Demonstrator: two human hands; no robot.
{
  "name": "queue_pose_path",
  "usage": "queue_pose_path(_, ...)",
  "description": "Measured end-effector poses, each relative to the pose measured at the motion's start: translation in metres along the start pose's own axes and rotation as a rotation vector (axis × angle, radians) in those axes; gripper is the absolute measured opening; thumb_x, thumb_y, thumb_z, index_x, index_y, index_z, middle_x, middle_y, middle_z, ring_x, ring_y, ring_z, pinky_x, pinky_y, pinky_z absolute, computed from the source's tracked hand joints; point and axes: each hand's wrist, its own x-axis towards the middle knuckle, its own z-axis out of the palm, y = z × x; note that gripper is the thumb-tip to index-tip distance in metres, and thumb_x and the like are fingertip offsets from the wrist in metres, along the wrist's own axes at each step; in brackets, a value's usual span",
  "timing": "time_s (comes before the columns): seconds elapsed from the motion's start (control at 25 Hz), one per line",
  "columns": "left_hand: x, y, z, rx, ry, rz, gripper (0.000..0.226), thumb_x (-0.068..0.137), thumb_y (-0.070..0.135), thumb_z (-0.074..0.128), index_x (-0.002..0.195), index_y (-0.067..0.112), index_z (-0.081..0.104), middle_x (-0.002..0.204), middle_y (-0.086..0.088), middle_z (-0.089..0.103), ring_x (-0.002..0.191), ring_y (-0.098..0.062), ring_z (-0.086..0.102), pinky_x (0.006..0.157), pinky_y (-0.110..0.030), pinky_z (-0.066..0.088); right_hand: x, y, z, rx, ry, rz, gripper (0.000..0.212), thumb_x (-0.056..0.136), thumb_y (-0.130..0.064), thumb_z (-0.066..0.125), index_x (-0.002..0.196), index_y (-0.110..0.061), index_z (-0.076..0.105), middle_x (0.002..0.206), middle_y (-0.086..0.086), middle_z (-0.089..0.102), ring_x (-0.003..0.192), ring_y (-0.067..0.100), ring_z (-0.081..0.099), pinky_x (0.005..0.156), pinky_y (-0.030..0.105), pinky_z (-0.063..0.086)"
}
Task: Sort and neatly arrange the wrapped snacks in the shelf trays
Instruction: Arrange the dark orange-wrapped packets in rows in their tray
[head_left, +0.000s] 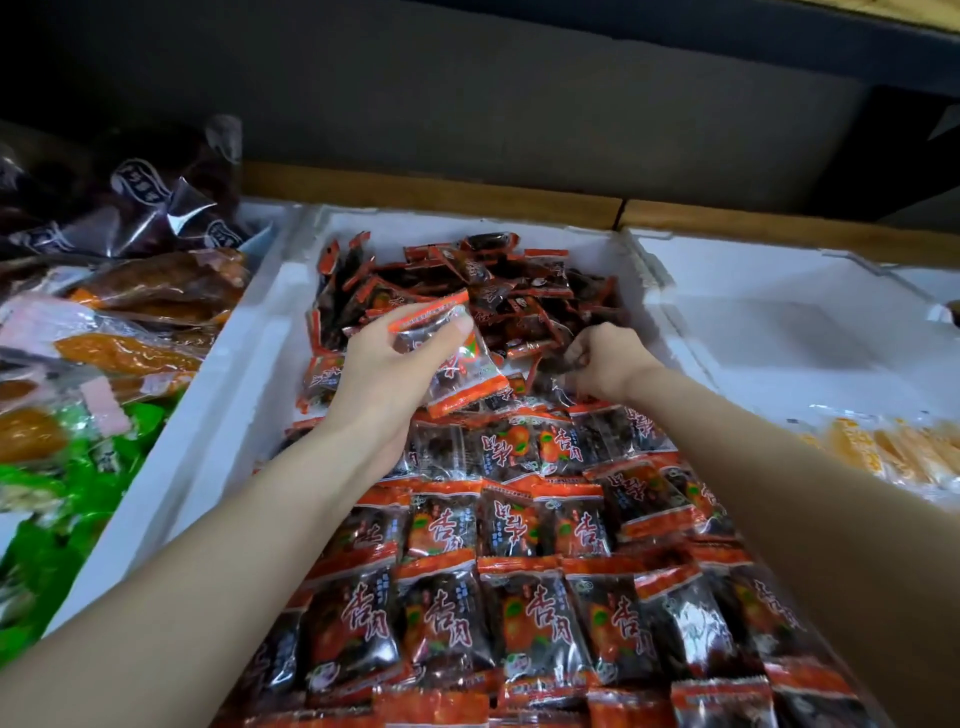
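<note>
Middle tray (236, 395): white foam, takes up most of the view. Its near half is covered by rows (519, 613) of red-and-black packets, laid flat and overlapping, labels up. The far half holds a loose heap (467, 280) of the same packets, lying at all angles.

Side trays: the left one (104, 358) has mixed orange, green and dark bags, blurred. The right one (779, 332) shows bare foam, with yellow packets (893, 447) at its near edge, cut off by the frame.

My left hand (384, 374) is raised over the line where the rows meet the heap. Thumb and fingers are curled round one packet (449, 358), which is tilted, its clear back toward me and an orange seal at each end. It touches nothing else.

My right hand (608, 364) is down at the heap's near right edge, knuckles up, fingers bent into the packets. The fingertips are buried; I cannot tell whether they have hold of one.

Both forearms cross the rows and hide part of them. Label text is too small to read at the back.
</note>
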Motion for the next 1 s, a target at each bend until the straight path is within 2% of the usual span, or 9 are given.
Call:
queue_pose_path(0.12,0.003,0.0,-0.004,-0.034,0.044,-0.002,0.014,0.081,0.031,0.073,0.094,0.029,0.07,0.106,-0.002,0.072,0.106,-0.024,0.064,0.098,-0.048,0.046,-0.007,-0.01,-0.013,0.019,0.108,-0.099,0.017,0.078,-0.007,0.072,0.091,-0.015,0.064,0.095,0.006,0.063,0.09,0.025,0.062,0.072,0.023,0.042)
queue_pose_path(0.2,0.007,-0.001,-0.007,-0.088,0.102,-0.007,0.004,0.086,0.033,0.068,0.09,0.033,0.07,0.109,-0.005,0.07,0.109,-0.027,0.062,0.098,-0.051,0.046,-0.014,-0.021,-0.022,-0.002,0.193,-0.177,0.02,0.08,-0.005,0.069,0.095,-0.016,0.064,0.104,0.009,0.065,0.089,0.027,0.062,0.074,0.03,0.047)
queue_pose_path(0.28,0.009,-0.002,-0.009,-0.127,0.157,-0.033,0.016,0.093,0.033,0.057,0.084,0.038,0.07,0.116,-0.007,0.066,0.114,-0.029,0.058,0.099,-0.054,0.044,-0.024,-0.033,-0.031,-0.019,0.335,-0.245,0.021,0.082,-0.011,0.068,0.102,-0.017,0.063,0.108,0.007,0.065,0.096,0.026,0.06,0.078,0.027,0.043)
queue_pose_path(0.4,0.008,-0.002,-0.01,-0.182,0.213,-0.088,0.032,0.099,0.033,0.044,0.079,0.039,0.068,0.117,-0.006,0.065,0.114,-0.028,0.057,0.1,-0.053,0.043,-0.046,-0.057,-0.041,0.249,0.463,-0.28,0.018,0.082,-0.018,0.07,0.095,-0.022,0.058,0.092,-0.005,0.06,0.083,0.011,0.055,0.068,0.016,0.036)
queue_pose_path(0.56,0.005,0.01,-0.009,-0.436,0.195,-0.201,0.026,0.103,0.028,0.035,0.097,0.022,0.06,0.106,-0.009,0.068,0.096,-0.024,0.066,0.093,-0.053,0.05,-0.067,-0.086,-0.029,0.629,0.33,-0.253,0.017,0.084,-0.016,0.068,0.089,-0.023,0.054,0.072,-0.008,0.051,0.064,0.007,0.049,0.065,0.021,0.046)
queue_pose_path(0.64,0.004,0.015,-0.012,-0.555,0.162,-0.231,0.025,0.103,0.03,0.034,0.103,0.018,0.056,0.106,-0.011,0.07,0.095,-0.023,0.068,0.091,-0.053,0.051,-0.067,-0.096,-0.022,0.826,0.256,-0.173,0.015,0.085,-0.017,0.067,0.086,-0.025,0.054,0.084,-0.002,0.057,0.08,0.015,0.058,0.079,0.033,0.052)
queue_pose_path(0.72,0.005,0.016,-0.013,-0.552,0.151,-0.208,0.029,0.103,0.03,0.032,0.109,0.015,0.056,0.106,-0.011,0.07,0.097,-0.023,0.069,0.091,-0.051,0.052,-0.064,-0.104,-0.02,0.968,0.242,-0.126,0.015,0.086,-0.018,0.065,0.085,-0.026,0.053,0.093,0.005,0.06,0.09,0.021,0.06,0.085,0.035,0.051)
queue_pose_path(0.88,0.005,0.019,-0.014,-0.535,0.124,-0.222,0.038,0.101,0.037,0.037,0.124,0.012,0.054,0.115,-0.012,0.067,0.099,-0.021,0.068,0.089,-0.04,0.054,-0.061,-0.116,-0.009,0.834,0.184,-0.186,0.011,0.086,-0.018,0.066,0.084,-0.022,0.056,0.081,-0.001,0.058,0.08,0.014,0.056,0.078,0.03,0.049)
queue_pose_path(1.0,0.006,0.017,-0.019,-0.47,0.158,-0.095,0.046,0.082,0.024,0.071,0.124,0.013,0.055,0.119,-0.014,0.064,0.1,-0.023,0.066,0.08,-0.036,0.056,-0.056,-0.113,-0.009,0.602,0.05,-0.286,0.01,0.089,-0.026,0.061,0.095,-0.018,0.062,0.082,-0.009,0.059,0.077,0.002,0.055,0.076,0.014,0.044)
